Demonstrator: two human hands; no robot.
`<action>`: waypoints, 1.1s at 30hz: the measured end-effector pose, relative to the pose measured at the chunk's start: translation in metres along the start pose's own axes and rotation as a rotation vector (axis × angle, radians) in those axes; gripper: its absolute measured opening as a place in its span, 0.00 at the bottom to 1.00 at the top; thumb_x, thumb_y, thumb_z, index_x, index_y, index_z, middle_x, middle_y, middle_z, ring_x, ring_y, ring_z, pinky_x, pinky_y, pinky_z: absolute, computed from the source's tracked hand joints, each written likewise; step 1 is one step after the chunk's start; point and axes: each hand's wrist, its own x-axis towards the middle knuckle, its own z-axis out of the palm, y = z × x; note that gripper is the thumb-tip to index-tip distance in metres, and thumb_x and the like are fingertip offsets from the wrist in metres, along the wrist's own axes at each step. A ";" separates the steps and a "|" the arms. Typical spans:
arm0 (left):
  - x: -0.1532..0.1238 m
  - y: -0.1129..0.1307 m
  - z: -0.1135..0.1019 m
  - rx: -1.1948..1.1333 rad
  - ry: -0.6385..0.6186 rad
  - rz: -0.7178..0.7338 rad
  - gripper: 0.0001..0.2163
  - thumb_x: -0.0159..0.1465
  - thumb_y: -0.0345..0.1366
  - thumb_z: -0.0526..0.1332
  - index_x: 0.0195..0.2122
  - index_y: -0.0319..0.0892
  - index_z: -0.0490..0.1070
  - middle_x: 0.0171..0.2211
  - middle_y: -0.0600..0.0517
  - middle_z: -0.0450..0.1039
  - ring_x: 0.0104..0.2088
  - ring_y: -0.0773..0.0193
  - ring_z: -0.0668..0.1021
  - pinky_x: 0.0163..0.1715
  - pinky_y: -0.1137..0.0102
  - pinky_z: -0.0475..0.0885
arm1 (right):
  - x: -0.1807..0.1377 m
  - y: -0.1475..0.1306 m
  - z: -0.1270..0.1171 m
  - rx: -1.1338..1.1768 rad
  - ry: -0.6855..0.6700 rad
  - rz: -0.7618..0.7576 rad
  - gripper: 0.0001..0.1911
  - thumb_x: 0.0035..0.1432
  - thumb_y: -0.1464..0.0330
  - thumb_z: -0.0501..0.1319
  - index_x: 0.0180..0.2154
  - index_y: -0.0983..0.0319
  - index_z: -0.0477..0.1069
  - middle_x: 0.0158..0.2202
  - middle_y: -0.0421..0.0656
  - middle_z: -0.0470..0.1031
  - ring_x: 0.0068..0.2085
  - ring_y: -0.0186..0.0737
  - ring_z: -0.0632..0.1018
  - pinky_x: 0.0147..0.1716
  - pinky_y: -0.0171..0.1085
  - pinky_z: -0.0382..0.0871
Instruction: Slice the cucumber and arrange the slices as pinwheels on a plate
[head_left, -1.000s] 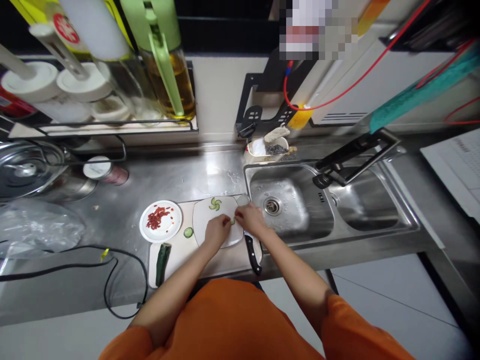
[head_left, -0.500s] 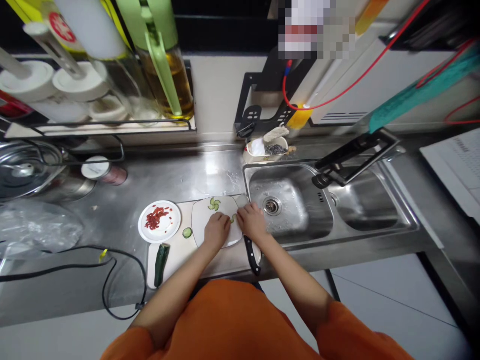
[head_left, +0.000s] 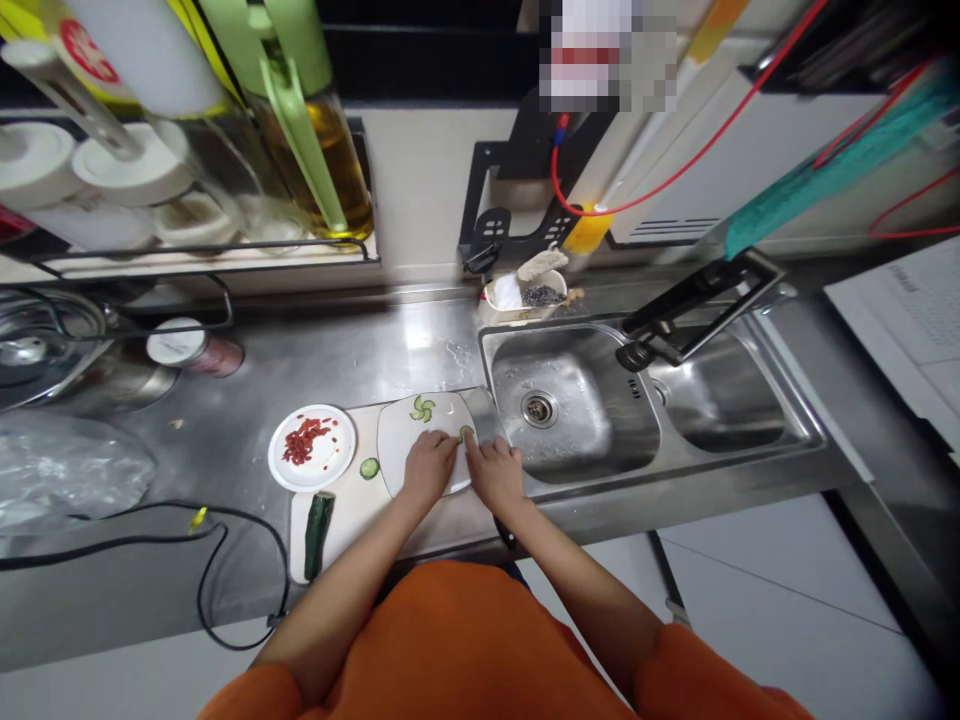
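Note:
A white plate (head_left: 394, 440) rests on a pale cutting board (head_left: 352, 515). Near its far rim, thin cucumber slices (head_left: 421, 408) form a small curved pattern. My left hand (head_left: 429, 468) is over the plate, fingers pinched at a curved cucumber slice (head_left: 465, 433) on the right side. My right hand (head_left: 495, 475) touches that slice from the other side, its fingers spread apart. Beneath and beyond the right hand lies a knife (head_left: 486, 412), its handle mostly covered. A cucumber end (head_left: 369, 468) and a longer dark green cucumber piece (head_left: 318, 535) lie on the board's left part.
Left of the board's top stands a small plate (head_left: 274, 452) of red dried berries. A double sink (head_left: 577, 400) adjoins on the right, with a black tap (head_left: 660, 335). Black cables (head_left: 202, 600) cross the left counter near a plastic bag (head_left: 71, 465).
My right hand has shifted nearer and its fingers have spread, covering more of the knife handle. Both hands stay by the curved slice. The whole view has shifted slightly left.

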 end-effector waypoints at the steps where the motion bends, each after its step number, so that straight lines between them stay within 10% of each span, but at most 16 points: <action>1: 0.000 0.000 0.000 0.000 0.006 0.003 0.10 0.64 0.34 0.54 0.40 0.44 0.75 0.36 0.48 0.71 0.39 0.62 0.69 0.41 0.67 0.66 | 0.000 0.000 0.000 -0.004 0.002 0.001 0.24 0.66 0.67 0.44 0.62 0.60 0.54 0.38 0.52 0.74 0.47 0.49 0.67 0.38 0.43 0.54; 22: 0.001 0.003 -0.002 -0.004 0.083 0.034 0.09 0.63 0.33 0.55 0.39 0.44 0.75 0.34 0.48 0.72 0.37 0.62 0.70 0.40 0.67 0.67 | 0.001 0.000 -0.011 -0.031 -0.026 0.000 0.24 0.65 0.67 0.46 0.62 0.60 0.54 0.38 0.53 0.74 0.47 0.49 0.66 0.38 0.43 0.54; 33: -0.067 -0.041 -0.076 0.065 0.172 -0.366 0.12 0.63 0.37 0.53 0.44 0.44 0.74 0.41 0.48 0.75 0.41 0.61 0.75 0.42 0.69 0.68 | -0.028 -0.018 -0.011 0.104 0.000 -0.199 0.13 0.64 0.67 0.50 0.37 0.60 0.72 0.32 0.45 0.74 0.42 0.42 0.67 0.38 0.39 0.49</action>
